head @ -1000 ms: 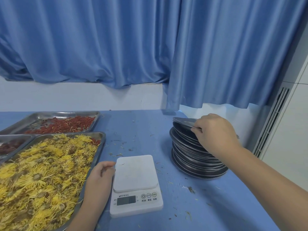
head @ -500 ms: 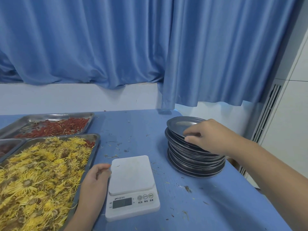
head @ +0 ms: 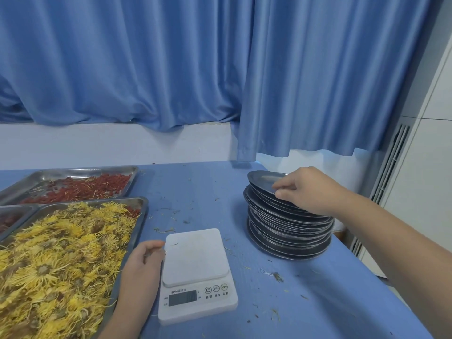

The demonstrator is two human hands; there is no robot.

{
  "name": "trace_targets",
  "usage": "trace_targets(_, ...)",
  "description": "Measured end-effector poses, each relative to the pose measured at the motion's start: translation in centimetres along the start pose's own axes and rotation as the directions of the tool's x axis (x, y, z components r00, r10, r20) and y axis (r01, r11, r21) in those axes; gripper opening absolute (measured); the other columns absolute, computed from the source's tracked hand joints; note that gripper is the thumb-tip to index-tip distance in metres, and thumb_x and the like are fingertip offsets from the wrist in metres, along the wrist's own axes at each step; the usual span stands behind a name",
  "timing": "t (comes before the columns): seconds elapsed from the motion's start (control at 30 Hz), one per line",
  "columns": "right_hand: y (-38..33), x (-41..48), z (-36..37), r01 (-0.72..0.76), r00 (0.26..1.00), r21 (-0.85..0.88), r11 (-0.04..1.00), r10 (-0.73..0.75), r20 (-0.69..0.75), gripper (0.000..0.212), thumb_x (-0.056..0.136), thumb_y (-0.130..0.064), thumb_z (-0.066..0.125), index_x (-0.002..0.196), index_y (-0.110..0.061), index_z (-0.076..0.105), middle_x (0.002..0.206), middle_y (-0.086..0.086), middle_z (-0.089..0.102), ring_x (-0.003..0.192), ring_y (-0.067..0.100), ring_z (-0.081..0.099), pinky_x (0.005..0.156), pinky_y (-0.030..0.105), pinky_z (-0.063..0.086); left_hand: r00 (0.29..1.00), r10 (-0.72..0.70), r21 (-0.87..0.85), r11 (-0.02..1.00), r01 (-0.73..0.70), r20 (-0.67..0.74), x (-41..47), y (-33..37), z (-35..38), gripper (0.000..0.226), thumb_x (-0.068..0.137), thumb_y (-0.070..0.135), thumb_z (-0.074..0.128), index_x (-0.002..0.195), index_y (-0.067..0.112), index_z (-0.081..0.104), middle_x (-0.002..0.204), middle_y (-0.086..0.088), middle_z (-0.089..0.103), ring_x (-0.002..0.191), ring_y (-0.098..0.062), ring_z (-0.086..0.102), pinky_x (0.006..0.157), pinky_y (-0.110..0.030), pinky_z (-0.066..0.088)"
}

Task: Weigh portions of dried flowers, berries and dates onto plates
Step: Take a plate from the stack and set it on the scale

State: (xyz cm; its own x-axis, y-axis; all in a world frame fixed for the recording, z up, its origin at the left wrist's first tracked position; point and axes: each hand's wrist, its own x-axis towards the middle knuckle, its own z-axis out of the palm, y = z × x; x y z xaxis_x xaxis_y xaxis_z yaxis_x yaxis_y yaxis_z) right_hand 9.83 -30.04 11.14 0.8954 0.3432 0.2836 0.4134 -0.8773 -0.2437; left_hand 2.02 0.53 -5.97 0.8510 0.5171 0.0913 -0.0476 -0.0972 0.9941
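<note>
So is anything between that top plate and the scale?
Nothing visible. The right hand pinches the top round metal plate; only crumb-flecked blue table lies between it and the white square scale, whose platform is empty.

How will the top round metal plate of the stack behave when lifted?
The top round dark metal plate looks thin, so probably stiff and light. Its shiny surface may slip in the right hand. It lies tilted on the tall stack of plates, which might shift.
</note>
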Motion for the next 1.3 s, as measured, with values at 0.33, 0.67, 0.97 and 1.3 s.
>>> trace_targets(0.33, 0.2, 0.7, -0.7, -0.006, 0.999, 0.049, 0.999, 0.004, 0.041, 0.016, 0.087, -0.029, 0.064, 0.096, -0.036, 0.075, 0.099, -0.019, 0.069, 0.09, 0.002, 0.058, 0.08, 0.019, 0.04, 1.0, -0.006, -0.008, 1.0, 0.006, 0.0, -0.1, 0.3, 0.0, 0.015, 0.092, 0.017, 0.058, 0.092, 0.028, 0.067, 0.09, 0.003, 0.071, 0.085, -0.021, 0.069, 0.072, -0.043, 0.054)
trace_targets(0.67, -1.3, 0.5, -0.3, 0.112, 0.985, -0.463, 0.879, -0.161, -0.067, 0.028, 0.083, -0.02, 0.044, 0.104, -0.023, 0.063, 0.076, 0.003, 0.063, 0.069, 0.026, 0.057, 0.058, 0.03, 0.045, 1.0, 0.019, -0.031, 0.999, -0.02, -0.023, -0.6, 1.0, 0.1, 0.016, 0.093, 0.013, 0.057, 0.093, 0.026, 0.066, 0.09, 0.006, 0.068, 0.076, -0.003, 0.063, 0.061, -0.028, 0.043)
trace_targets(0.97, -1.2, 0.1, 0.2, -0.059, 0.958, -0.589, 0.806, -0.12, -0.26, 0.013, 0.084, -0.013, 0.05, 0.089, -0.016, 0.062, 0.081, 0.003, 0.062, 0.078, 0.028, 0.053, 0.056, 0.029, 0.028, 0.998, 0.039, -0.05, 0.998, -0.041, -0.045, -0.8, 1.5, 0.1, 0.018, 0.093, 0.009, 0.055, 0.098, 0.024, 0.063, 0.099, 0.001, 0.063, 0.078, -0.007, 0.059, 0.062, -0.027, 0.042)
trace_targets(1.3, -8.7, -3.1, 3.0, 0.382, 0.519, -0.504, 0.775, -0.631, -0.577, 0.015, 0.07, 0.004, 0.062, 0.063, -0.008, 0.067, 0.056, 0.004, 0.057, 0.058, 0.028, 0.051, 0.048, 0.035, 0.043, 0.981, 0.022, -0.308, 0.948, -0.082, -0.194, -1.3, 3.2, -1.9, 0.025, 0.096, 0.018, 0.051, 0.095, 0.038, 0.066, 0.091, 0.011, 0.066, 0.079, -0.01, 0.06, 0.067, -0.029, 0.047)
